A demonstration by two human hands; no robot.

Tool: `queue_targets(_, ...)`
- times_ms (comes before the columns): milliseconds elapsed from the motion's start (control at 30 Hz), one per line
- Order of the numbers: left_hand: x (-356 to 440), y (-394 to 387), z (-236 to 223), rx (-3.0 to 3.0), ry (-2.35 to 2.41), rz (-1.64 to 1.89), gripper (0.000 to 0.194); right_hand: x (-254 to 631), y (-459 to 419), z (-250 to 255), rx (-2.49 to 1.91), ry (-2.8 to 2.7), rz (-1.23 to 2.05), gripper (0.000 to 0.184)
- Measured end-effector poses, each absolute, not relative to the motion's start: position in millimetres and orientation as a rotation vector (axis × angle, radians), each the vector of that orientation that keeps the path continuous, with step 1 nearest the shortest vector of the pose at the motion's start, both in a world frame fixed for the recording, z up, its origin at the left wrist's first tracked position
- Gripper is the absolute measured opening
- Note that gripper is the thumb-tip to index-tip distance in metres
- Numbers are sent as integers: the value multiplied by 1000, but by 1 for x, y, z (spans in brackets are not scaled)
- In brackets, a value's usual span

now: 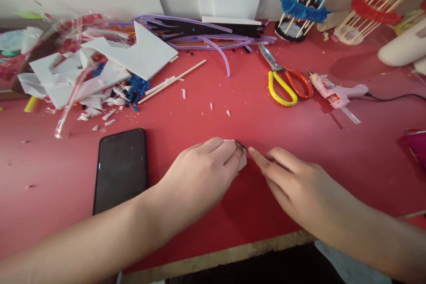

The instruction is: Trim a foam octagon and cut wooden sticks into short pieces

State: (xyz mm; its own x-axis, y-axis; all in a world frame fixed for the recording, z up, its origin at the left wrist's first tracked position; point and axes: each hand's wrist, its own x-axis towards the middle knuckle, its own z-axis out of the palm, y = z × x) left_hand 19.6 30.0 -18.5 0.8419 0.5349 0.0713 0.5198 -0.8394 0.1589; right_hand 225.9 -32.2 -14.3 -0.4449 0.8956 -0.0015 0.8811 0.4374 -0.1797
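My left hand is closed over a small white foam board piece, pressing it to the red table. Only the top edge and the right corner of that piece show past my fingers. From the right, my right hand pinches a small dark blade, its index finger stretched along it. The blade's tip touches the foam piece close to my left fingertips. Most of the blade's grip end is hidden in my right hand.
A black phone lies left of my left hand. Scissors and a pink glue gun lie behind my right hand. Foam scraps, purple pipe cleaners and a blue stick model line the back.
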Motion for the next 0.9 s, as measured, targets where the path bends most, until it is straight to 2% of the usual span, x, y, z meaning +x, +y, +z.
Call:
queue_targets(333, 21, 30, -18, 2867, 852, 201, 20, 224, -34, -17, -1586, -2617, 57, 48)
queue_targets(900, 22, 29, -17, 2790, 901, 238, 24, 238, -54, -14, -1672, -2600, 365, 55)
